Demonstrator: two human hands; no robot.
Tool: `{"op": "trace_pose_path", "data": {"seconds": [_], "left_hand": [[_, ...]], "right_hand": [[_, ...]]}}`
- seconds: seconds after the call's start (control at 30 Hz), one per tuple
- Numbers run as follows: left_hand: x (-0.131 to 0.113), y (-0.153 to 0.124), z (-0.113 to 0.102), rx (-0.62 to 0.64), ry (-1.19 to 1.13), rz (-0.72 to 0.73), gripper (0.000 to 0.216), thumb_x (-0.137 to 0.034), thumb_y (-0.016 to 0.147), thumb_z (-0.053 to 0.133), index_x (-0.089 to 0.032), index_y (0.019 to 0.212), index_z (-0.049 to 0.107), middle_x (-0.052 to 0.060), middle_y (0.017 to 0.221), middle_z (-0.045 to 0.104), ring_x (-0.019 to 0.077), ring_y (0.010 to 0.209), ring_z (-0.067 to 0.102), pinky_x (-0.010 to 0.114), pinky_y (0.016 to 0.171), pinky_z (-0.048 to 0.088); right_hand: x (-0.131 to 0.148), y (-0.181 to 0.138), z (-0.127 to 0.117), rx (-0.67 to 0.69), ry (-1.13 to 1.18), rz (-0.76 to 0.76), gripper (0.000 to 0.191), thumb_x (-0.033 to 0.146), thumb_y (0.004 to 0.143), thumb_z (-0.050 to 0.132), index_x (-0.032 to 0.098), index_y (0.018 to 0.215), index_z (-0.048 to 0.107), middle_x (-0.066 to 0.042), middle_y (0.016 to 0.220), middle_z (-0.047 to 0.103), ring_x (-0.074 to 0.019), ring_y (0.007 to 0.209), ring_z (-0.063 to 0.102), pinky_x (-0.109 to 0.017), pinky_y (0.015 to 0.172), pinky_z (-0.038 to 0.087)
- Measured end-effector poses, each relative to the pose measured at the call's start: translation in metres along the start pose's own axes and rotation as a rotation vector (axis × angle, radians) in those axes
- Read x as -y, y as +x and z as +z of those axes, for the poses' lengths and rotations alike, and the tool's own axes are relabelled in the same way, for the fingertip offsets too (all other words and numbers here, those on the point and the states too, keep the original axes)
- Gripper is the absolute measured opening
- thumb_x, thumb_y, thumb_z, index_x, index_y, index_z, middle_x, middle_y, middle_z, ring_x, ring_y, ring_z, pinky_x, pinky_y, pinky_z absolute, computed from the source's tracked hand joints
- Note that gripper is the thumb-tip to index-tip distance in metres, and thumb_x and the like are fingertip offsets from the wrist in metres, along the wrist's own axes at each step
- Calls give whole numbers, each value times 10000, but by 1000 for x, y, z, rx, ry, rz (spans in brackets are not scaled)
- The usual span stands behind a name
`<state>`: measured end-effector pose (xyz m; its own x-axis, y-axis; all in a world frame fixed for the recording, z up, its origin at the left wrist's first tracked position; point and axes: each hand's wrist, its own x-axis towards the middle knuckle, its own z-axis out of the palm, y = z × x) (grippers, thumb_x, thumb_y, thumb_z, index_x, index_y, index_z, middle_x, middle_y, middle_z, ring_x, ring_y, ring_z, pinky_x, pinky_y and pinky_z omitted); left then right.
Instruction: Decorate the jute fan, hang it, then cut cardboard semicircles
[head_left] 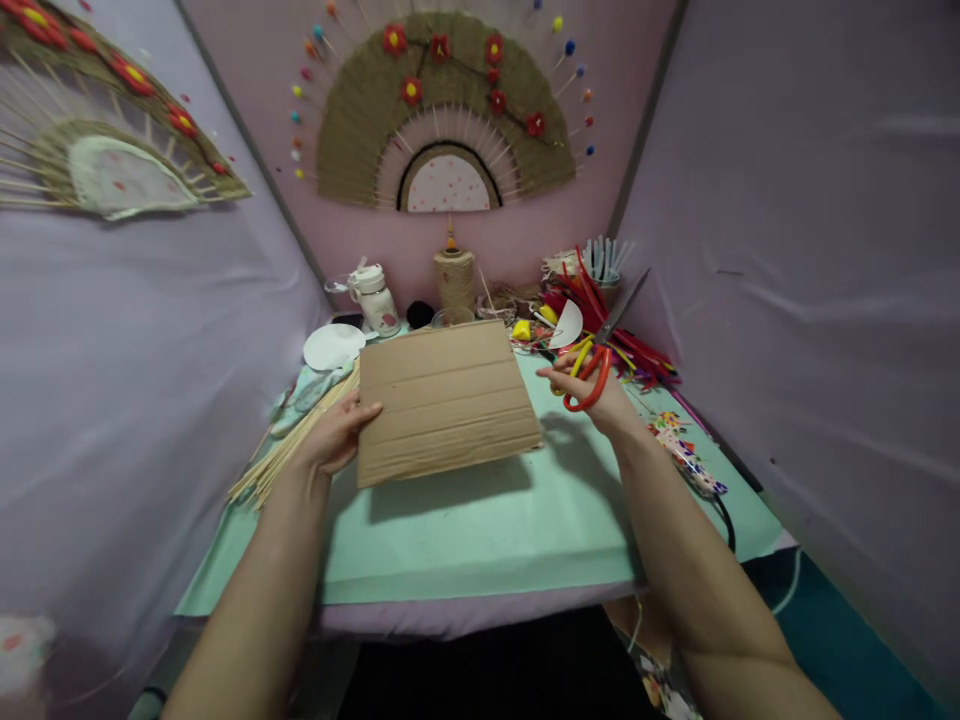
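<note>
A flat brown cardboard sheet [446,405] with crease lines across it is held up over the table by my left hand [335,432]. The thumb lies on its top face at the left edge, and the other fingers are mostly hidden. Its shadow falls on the cloth below. To the right of the sheet, my right hand [589,390] is closed on a pair of scissors [589,385] with red and yellow handles. Their blades point up and away to the right, and the index finger stretches toward the cardboard without touching it.
Thin wooden sticks [300,440] lie at the left, near a white plate [334,346] and a bottle [374,300]. A twine spool [454,280] stands at the back. Red pipe cleaners [637,345] and a patterned glue gun [690,460] are at right. A decorated fan [352,130] hangs on the back wall.
</note>
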<state>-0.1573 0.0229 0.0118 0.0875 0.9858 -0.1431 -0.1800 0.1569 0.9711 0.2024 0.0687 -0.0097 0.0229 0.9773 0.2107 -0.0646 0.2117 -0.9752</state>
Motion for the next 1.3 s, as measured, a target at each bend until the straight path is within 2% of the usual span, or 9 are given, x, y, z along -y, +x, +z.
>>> {"op": "trace_pose_path", "data": {"seconds": [0.1, 0.27, 0.4, 0.53, 0.6, 0.73, 1.0, 1.17, 1.3], "left_hand": [[-4, -1, -8, 48, 27, -21, 631, -289, 653, 815, -177, 1236, 599, 119, 1155, 721, 291, 1012, 700, 350, 821, 585], [5, 4, -19, 107, 35, -88, 622, -260, 660, 811, -177, 1241, 605, 122, 1151, 725, 298, 990, 708, 343, 808, 572], [10, 12, -22, 76, -245, 4, 533, -519, 748, 718, -197, 1165, 634, 73, 1034, 761, 269, 1041, 689, 350, 886, 543], [27, 10, 21, 86, -510, 156, 781, -793, 653, 615, -203, 1165, 615, 111, 1165, 706, 242, 1168, 620, 355, 958, 511], [41, 7, 53, 100, -443, 76, 736, -675, 604, 759, -203, 1150, 617, 118, 1203, 686, 255, 1169, 618, 385, 974, 506], [54, 6, 92, -151, -308, 61, 515, -337, 598, 862, -186, 1042, 649, 95, 1095, 734, 271, 1069, 670, 399, 950, 536], [3, 24, 32, -226, -177, 238, 460, -269, 610, 828, -150, 1022, 662, 93, 997, 760, 262, 996, 701, 344, 872, 583], [5, 25, 10, -279, -173, 268, 504, -279, 615, 811, -151, 1073, 644, 98, 1021, 753, 269, 1006, 699, 358, 866, 588], [9, 23, 3, -299, -161, 263, 511, -289, 625, 798, -165, 1092, 633, 92, 1022, 750, 271, 1008, 697, 361, 857, 589]], "right_hand": [[-2, 11, 10, 79, 157, 106, 455, 467, 579, 840, 190, 859, 611, -52, 858, 710, -138, 614, 618, -296, 611, 495], [-11, 9, 29, 239, 267, 212, 428, 488, 544, 850, 179, 680, 587, 22, 605, 598, -91, 501, 515, -229, 481, 412], [-17, 5, 38, -5, 342, 238, 460, 363, 439, 891, 195, 677, 535, 60, 544, 547, -81, 442, 494, -211, 422, 368], [-21, 1, 49, -196, 417, 203, 501, 415, 483, 850, 229, 731, 456, 61, 600, 545, -115, 514, 567, -219, 438, 394], [-22, -3, 56, -229, 421, 203, 493, 430, 515, 831, 234, 736, 435, 54, 603, 536, -136, 543, 594, -226, 439, 395], [-19, -13, 60, -200, 346, 164, 480, 473, 562, 802, 228, 773, 447, 52, 596, 538, -140, 529, 582, -245, 474, 411], [-12, -27, 41, 248, -144, 186, 553, 765, 805, 435, 215, 842, 477, 67, 494, 477, -102, 395, 404, -238, 430, 334], [-15, -41, 46, 541, -264, 140, 603, 786, 810, 403, 199, 912, 491, 37, 630, 518, -117, 499, 501, -252, 494, 399], [-13, -47, 51, 630, -283, 190, 673, 827, 791, 363, 184, 936, 504, -5, 784, 550, -112, 519, 523, -265, 494, 414]]}}
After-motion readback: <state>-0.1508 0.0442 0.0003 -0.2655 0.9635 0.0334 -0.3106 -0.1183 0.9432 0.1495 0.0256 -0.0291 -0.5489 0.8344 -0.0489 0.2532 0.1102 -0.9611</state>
